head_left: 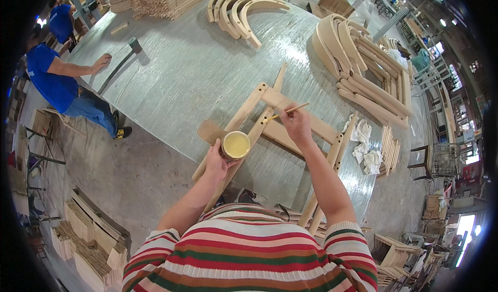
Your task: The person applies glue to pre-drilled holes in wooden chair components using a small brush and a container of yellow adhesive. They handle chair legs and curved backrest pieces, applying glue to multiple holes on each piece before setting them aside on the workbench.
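Note:
My left hand (217,161) grips a small round cup (236,145) filled with pale yellow glue, held over the near edge of the table. In my right hand (296,123) is a thin wooden stick (288,110), its tip touching a long rail of the wooden frame (270,118). That frame lies flat on the grey table (181,74), made of several light wood rails joined crosswise, with holes along one rail.
Curved wooden parts (244,6) lie at the table's far side and a larger stack (358,63) at the right. White rags (365,144) sit by the frame. A mallet (122,63) lies near a person in blue (57,82) at left. Wood stacks (88,235) stand on the floor.

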The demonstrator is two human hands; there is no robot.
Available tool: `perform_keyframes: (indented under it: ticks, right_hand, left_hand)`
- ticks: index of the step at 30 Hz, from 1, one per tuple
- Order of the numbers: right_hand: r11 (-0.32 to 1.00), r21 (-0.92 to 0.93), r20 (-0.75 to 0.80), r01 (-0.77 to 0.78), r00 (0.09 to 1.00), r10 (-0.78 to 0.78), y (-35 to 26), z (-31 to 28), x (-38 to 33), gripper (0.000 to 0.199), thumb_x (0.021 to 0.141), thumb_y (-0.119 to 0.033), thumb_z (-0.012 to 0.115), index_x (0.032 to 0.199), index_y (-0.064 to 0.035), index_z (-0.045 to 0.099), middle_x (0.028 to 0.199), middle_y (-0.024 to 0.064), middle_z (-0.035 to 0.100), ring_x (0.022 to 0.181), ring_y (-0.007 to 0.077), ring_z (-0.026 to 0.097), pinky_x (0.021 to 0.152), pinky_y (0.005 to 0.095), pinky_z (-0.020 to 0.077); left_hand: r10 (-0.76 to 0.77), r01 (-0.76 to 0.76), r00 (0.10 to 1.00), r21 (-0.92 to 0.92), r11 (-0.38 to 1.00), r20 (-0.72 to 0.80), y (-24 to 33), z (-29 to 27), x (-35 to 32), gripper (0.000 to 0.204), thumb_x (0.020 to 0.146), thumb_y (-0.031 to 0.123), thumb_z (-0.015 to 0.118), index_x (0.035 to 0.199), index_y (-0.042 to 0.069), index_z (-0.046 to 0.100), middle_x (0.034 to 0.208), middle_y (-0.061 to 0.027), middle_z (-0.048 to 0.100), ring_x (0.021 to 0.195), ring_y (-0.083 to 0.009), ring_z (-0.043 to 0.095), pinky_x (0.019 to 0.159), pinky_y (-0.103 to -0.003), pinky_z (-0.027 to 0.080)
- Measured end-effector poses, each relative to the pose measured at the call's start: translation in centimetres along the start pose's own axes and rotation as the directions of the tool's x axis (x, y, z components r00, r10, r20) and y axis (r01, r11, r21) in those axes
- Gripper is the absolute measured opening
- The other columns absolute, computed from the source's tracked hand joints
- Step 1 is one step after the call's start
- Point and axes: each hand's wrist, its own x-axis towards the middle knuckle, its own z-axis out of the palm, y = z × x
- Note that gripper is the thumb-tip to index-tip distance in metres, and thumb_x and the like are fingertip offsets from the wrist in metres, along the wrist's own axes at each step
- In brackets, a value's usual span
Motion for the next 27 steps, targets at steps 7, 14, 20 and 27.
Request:
perform_keyframes:
  ticks: [7, 14, 20, 27]
  right_hand:
    - [0.998, -0.055, 0.032, 0.039, 0.999, -0.037, 1.1, 1.4, 0.6, 0.015, 0.082, -0.015, 0.063, 0.077, -0.0018, 0.057, 0.066, 0.0125, 0.06, 0.061, 0.0253, 0.061, 0.057, 0.0339, 0.0465]
    - [0.985, -0.164, 0.116, 0.052, 0.993, -0.033, 1.2, 2.6, 0.7, 0.015, 0.08, -0.015, 0.063, 0.076, -0.0012, 0.059, 0.066, 0.0128, 0.062, 0.06, 0.0272, 0.061, 0.056, 0.035, 0.0473]
    - [0.999, -0.032, 0.011, 0.033, 0.999, -0.032, 1.1, 1.0, 1.7, 0.016, 0.08, -0.015, 0.062, 0.075, -0.0011, 0.059, 0.063, 0.0126, 0.06, 0.06, 0.0288, 0.06, 0.055, 0.0365, 0.0468]
    - [0.994, -0.097, 0.011, 0.039, 0.999, -0.038, 2.0, 1.8, 2.2, 0.017, 0.081, -0.015, 0.061, 0.071, -0.0032, 0.053, 0.063, 0.0133, 0.058, 0.059, 0.0309, 0.058, 0.054, 0.0383, 0.045]
  left_hand:
    - [0.239, -0.235, 0.965, 0.047, 0.971, -0.104, 1.1, -2.7, -2.4, 0.03, 0.095, 0.034, 0.044, 0.114, 0.011, 0.044, 0.105, -0.0087, 0.061, 0.088, -0.0225, 0.065, 0.063, -0.041, 0.059]
    - [0.118, -0.113, 0.992, 0.092, 0.989, -0.049, 1.7, -5.6, -2.4, 0.035, 0.096, 0.037, 0.039, 0.116, 0.008, 0.044, 0.108, -0.0118, 0.06, 0.092, -0.0265, 0.064, 0.069, -0.045, 0.057]
    - [0.075, -0.072, 0.997, 0.138, 0.988, -0.019, 1.1, -6.0, -4.0, 0.028, 0.097, 0.032, 0.039, 0.109, 0.007, 0.041, 0.105, -0.0138, 0.061, 0.088, -0.0266, 0.066, 0.065, -0.045, 0.058]
    - [0.053, -0.052, 0.999, 0.117, 0.992, 0.002, 0.9, -6.3, -4.3, 0.045, 0.097, 0.042, 0.031, 0.121, 0.008, 0.048, 0.108, -0.0111, 0.062, 0.091, -0.0243, 0.065, 0.069, -0.039, 0.057]
